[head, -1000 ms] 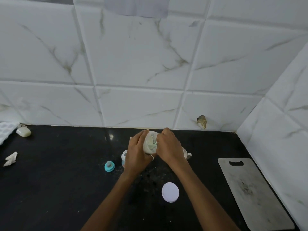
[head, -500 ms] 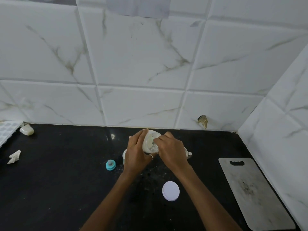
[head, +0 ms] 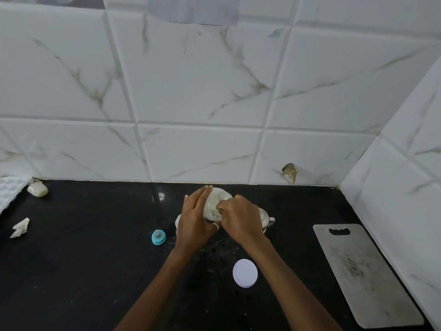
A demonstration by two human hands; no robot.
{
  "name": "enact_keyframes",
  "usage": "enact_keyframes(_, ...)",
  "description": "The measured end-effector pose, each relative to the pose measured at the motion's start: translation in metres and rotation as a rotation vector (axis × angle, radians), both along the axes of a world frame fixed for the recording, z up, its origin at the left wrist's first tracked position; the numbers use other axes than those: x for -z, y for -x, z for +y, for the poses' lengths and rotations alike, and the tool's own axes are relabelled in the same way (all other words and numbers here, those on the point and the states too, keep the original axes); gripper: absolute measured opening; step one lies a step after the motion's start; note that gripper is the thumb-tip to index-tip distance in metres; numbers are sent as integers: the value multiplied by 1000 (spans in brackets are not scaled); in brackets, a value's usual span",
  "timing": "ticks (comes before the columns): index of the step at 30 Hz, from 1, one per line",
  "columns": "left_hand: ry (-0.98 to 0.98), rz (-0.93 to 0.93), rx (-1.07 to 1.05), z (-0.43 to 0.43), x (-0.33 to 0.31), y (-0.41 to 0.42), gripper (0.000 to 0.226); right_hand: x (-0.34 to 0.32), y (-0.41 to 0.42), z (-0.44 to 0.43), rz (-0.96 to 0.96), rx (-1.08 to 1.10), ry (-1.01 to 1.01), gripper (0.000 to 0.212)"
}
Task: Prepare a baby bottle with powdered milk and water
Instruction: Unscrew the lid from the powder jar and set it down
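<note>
My left hand (head: 194,222) grips a clear powder jar (head: 212,204) and tilts its open mouth toward me above the black counter (head: 95,271). The fingers of my right hand (head: 239,219) are pinched together at the jar's mouth; what they pinch is hidden. A small part of the baby bottle (head: 177,221) shows just behind my left hand. The bottle's blue nipple cap (head: 158,237) lies on the counter left of my left hand. The jar's white round lid (head: 245,273) lies flat near my right forearm.
A steel cup (head: 266,219) stands behind my right hand. A pale cutting board (head: 365,275) lies at the right by the tiled side wall. At the far left are a soap bar (head: 37,189), crumpled paper (head: 20,227) and a white tray's corner (head: 9,191).
My right hand's fingers have shifted from the jar's rim into its mouth. My left hand keeps the jar in the same place.
</note>
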State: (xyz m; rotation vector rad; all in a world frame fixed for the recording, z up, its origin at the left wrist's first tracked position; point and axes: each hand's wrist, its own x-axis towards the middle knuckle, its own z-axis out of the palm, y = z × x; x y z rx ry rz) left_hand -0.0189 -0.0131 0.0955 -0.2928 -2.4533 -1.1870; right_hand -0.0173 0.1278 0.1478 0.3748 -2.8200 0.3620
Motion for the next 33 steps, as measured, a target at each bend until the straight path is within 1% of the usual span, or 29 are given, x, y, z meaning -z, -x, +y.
enact_keyframes(3,-4,6,-10,-1,2,0,97,0,0,-2,-11,3,68,13)
enact_keyframes(6,-6,9,-16,0,4,1,98,1,1,-3,-55,10,145,16)
enact_keyframes(11,-3,-12,-35,-1,3,2,99,1,2,-5,-109,87,294,17)
enact_keyframes(15,3,-21,-41,-3,3,2,100,0,3,-3,-180,175,486,15)
enact_keyframes(19,12,-54,-44,-5,3,3,101,-1,7,2,-220,249,726,8)
enact_keyframes(23,-18,-93,-68,-4,4,2,102,-4,8,8,-271,319,953,10)
enact_keyframes(26,-46,-122,-91,-2,3,3,101,-7,9,14,-316,370,1076,15)
enact_keyframes(29,-68,-140,-107,-1,5,4,102,-10,9,19,-356,412,1204,13)
enact_keyframes(33,-86,-154,-133,2,5,6,103,-10,10,26,-397,444,1291,14)
